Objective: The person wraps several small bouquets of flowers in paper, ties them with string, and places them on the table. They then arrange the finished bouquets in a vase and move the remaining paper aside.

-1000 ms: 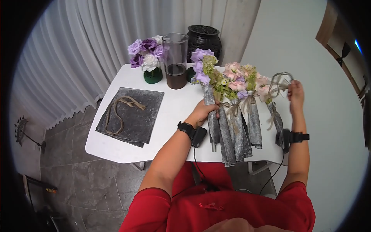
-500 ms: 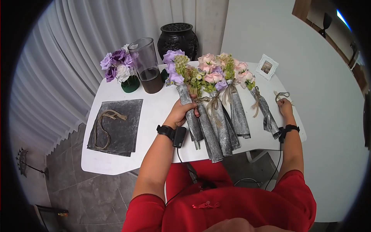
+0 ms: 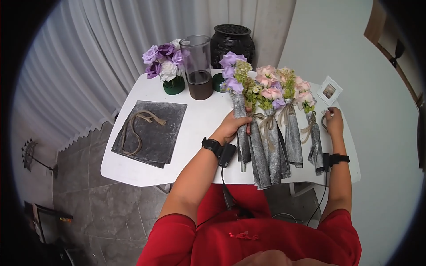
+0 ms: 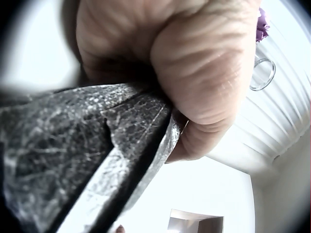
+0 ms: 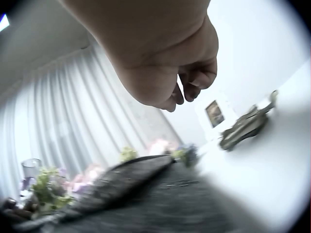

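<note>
My left hand (image 3: 233,125) grips a grey-wrapped bunch (image 3: 239,106) of lilac roses and small green blooms, thumb across the wrap. The left wrist view shows that hand (image 4: 199,63) closed round the dark textured wrap (image 4: 58,141). At the table's right side, my right hand (image 3: 335,122) hovers by a twine piece (image 3: 324,122). In the right wrist view the hand (image 5: 160,58) has loosely bent fingers, and the twine (image 5: 245,127) lies on the table apart from them.
Several tied bouquets (image 3: 271,150) lie right of the held bunch, near a white picture frame (image 3: 329,90). On the left are grey sheets (image 3: 155,133) with twine (image 3: 138,137) on top. Behind stand purple and white flowers (image 3: 168,66), a glass vase (image 3: 198,82) and a black stool (image 3: 231,44).
My right hand has come down to the table from its raised position and let go of the twine. The left hand keeps its grip on the bunch. The head view has shifted and swung back.
</note>
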Action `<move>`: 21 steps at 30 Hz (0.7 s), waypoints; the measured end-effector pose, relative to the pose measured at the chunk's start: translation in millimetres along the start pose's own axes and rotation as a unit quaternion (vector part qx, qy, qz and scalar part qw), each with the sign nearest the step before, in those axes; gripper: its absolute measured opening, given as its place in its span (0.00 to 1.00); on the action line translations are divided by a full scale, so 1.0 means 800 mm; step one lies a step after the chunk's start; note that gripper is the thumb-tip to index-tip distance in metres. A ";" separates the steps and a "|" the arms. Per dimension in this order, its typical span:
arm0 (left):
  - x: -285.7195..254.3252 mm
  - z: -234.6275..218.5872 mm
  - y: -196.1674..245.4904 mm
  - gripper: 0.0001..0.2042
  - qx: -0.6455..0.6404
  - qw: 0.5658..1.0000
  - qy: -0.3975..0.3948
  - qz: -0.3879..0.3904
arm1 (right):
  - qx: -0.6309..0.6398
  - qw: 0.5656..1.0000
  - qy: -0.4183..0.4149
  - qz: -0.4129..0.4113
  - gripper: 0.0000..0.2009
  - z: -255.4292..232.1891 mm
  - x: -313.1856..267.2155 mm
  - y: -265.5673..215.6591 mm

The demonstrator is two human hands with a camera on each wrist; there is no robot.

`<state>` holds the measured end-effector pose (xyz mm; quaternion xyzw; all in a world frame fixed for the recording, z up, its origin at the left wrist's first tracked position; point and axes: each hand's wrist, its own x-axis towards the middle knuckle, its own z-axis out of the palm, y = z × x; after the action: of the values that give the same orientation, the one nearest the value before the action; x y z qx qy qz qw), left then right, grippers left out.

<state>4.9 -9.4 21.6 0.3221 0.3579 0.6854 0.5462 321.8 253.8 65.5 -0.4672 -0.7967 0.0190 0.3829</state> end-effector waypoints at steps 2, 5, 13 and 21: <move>0.002 0.002 0.000 0.17 -0.005 1.000 0.010 0.009 | 0.137 0.988 -0.073 -0.012 0.10 0.008 -0.005 -0.075; 0.002 -0.002 0.004 0.19 -0.070 0.997 0.002 0.017 | 0.266 0.940 -0.200 -0.073 0.11 0.010 -0.045 -0.203; 0.012 -0.019 -0.003 0.21 -0.142 0.989 0.016 0.028 | 0.298 0.880 -0.321 -0.184 0.21 0.050 -0.071 -0.319; 0.016 -0.016 -0.020 0.34 0.217 0.951 0.117 0.189 | 0.198 0.944 -0.243 -0.103 0.30 0.076 -0.065 -0.339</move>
<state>-0.3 3.6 1.9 0.4123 0.4921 0.7144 0.2783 99.6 81.5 97.4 -0.2781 -0.8896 0.2497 0.2625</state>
